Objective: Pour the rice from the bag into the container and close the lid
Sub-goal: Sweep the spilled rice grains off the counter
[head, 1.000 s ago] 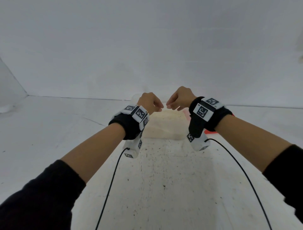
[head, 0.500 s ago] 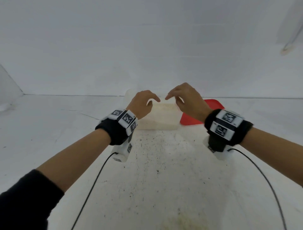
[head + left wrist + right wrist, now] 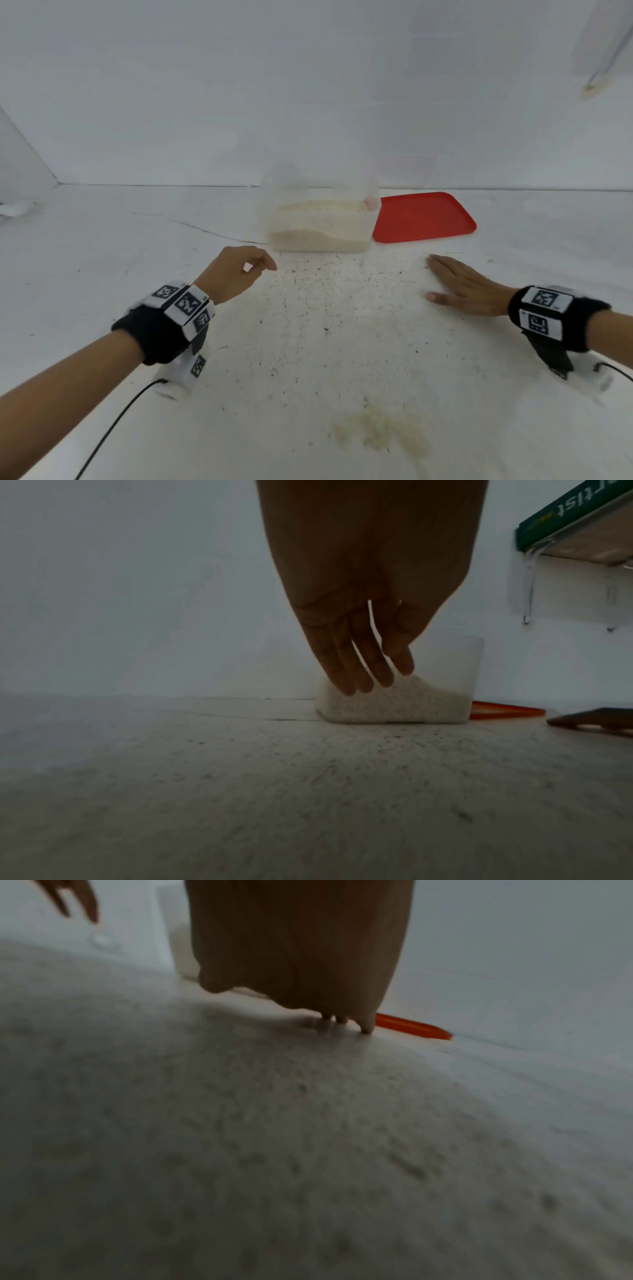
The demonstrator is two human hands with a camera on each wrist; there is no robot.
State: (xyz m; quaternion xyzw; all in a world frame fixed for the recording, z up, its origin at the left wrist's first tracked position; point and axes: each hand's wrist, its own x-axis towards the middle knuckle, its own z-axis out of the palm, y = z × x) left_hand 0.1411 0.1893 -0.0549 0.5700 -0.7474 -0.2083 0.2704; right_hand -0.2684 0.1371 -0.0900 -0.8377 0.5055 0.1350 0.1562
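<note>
A clear container (image 3: 318, 226) partly filled with rice stands uncovered at the back middle of the table; the left wrist view shows its tall translucent wall (image 3: 445, 669). Its red lid (image 3: 424, 217) lies flat just to its right, seen as a thin red edge (image 3: 496, 712) (image 3: 411, 1028) from the wrists. My left hand (image 3: 263, 265) hovers near the container's front left corner, fingers relaxed and holding nothing (image 3: 369, 674). My right hand (image 3: 442, 279) lies flat, palm down, on the table in front of the lid (image 3: 342, 1020). I see no bag.
A patch of spilled rice (image 3: 380, 435) lies on the speckled white table (image 3: 325, 342) near me. A white wall rises right behind the container. A shelf with a green book (image 3: 575, 515) hangs high at the right. Black cables trail from both wrists.
Both hands have dropped from above the container and drawn apart towards me. The right hand has flattened onto the table; the left has sunk to the container's front left.
</note>
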